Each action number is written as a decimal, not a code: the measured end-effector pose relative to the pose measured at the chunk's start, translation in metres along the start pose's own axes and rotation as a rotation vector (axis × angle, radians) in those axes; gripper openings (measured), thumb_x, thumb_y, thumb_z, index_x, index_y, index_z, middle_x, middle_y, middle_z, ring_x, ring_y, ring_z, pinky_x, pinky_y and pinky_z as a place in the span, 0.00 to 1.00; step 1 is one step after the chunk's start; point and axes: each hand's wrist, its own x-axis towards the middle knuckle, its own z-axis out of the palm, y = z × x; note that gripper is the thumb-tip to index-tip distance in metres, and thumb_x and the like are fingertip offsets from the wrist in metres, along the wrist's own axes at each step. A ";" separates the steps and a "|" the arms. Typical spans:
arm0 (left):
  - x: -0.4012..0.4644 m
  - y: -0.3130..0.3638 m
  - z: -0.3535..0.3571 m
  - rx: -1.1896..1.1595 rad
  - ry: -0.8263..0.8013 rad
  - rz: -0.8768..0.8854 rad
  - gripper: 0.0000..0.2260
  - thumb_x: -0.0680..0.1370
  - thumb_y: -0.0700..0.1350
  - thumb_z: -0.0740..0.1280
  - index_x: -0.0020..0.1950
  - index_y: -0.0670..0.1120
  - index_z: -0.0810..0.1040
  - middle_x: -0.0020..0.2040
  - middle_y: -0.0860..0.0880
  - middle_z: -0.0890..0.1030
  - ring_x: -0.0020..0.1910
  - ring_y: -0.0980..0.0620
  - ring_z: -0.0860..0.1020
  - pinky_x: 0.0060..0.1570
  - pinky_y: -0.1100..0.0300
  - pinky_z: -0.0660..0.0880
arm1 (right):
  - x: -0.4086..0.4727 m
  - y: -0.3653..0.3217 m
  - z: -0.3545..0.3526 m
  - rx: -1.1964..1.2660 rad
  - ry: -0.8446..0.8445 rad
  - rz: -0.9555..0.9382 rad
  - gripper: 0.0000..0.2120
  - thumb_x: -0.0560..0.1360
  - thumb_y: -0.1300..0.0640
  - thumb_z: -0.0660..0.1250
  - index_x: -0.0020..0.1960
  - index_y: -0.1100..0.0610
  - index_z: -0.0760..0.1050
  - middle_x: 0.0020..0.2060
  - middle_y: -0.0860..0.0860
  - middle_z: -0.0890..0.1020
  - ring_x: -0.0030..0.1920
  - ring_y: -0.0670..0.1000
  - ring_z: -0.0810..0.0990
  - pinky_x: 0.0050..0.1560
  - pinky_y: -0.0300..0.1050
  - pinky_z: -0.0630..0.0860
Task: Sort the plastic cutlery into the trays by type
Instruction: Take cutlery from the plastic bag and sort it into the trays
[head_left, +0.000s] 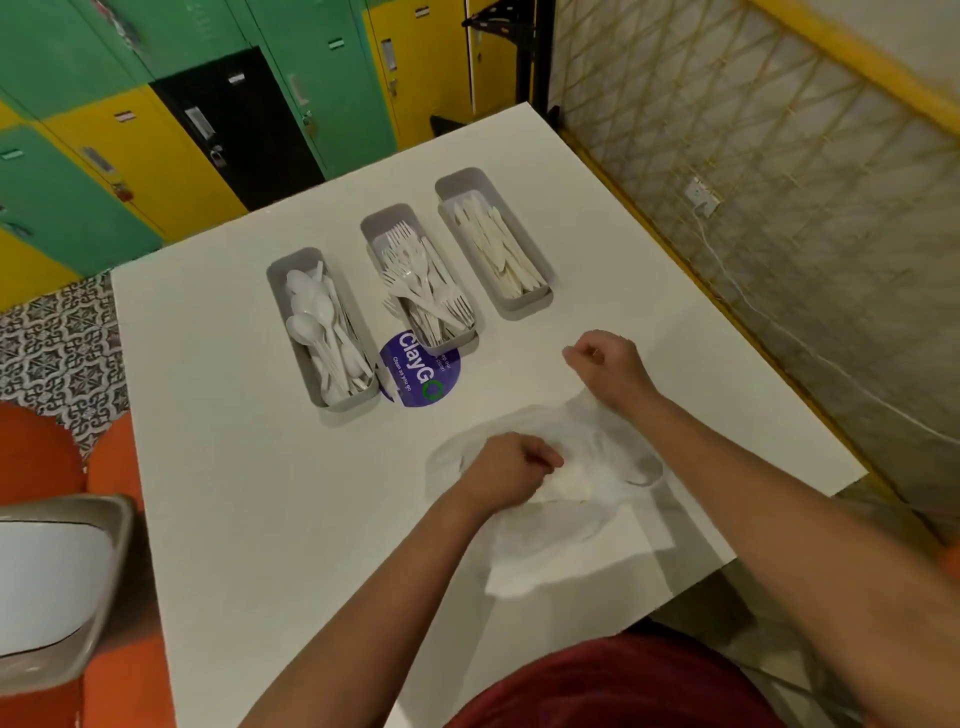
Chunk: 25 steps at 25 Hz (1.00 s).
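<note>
Three grey trays stand in a row on the white table (234, 493). The left tray (279, 291) holds white spoons, the middle tray (372, 224) white forks, the right tray (524, 306) cream knives. In front of them lies a clear plastic bag (582, 467) on a white sheet. My left hand (511, 467) grips the bag's near part with curled fingers. My right hand (608, 366) is curled above the bag's far edge and seems to pinch the thin plastic. Whether cutlery is left inside the bag is hidden.
A round purple sticker (415, 374) lies between the left and middle trays. Orange seats (36, 457) and a grey-rimmed chair (57, 566) stand to the left. Coloured lockers (156, 130) line the back, and a lattice wall (779, 182) runs along the right.
</note>
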 end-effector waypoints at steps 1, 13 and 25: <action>-0.002 -0.011 0.008 0.148 0.063 0.017 0.14 0.75 0.34 0.61 0.57 0.42 0.80 0.55 0.47 0.81 0.49 0.54 0.79 0.48 0.69 0.72 | -0.012 -0.003 0.002 0.032 -0.023 -0.013 0.18 0.74 0.56 0.66 0.29 0.64 0.68 0.28 0.55 0.69 0.31 0.51 0.67 0.37 0.42 0.65; -0.017 -0.069 0.041 0.768 0.067 0.143 0.16 0.75 0.43 0.63 0.62 0.44 0.71 0.62 0.45 0.72 0.58 0.43 0.75 0.48 0.52 0.76 | -0.100 0.056 0.014 -0.837 -0.563 -0.246 0.40 0.68 0.43 0.70 0.75 0.47 0.55 0.76 0.50 0.53 0.76 0.50 0.51 0.74 0.48 0.49; -0.031 -0.093 0.047 0.799 0.130 0.196 0.14 0.79 0.42 0.57 0.63 0.38 0.70 0.61 0.39 0.73 0.54 0.40 0.76 0.49 0.52 0.71 | -0.110 0.043 0.026 -0.766 -0.697 0.044 0.31 0.79 0.45 0.56 0.76 0.43 0.43 0.77 0.51 0.39 0.77 0.51 0.39 0.74 0.55 0.38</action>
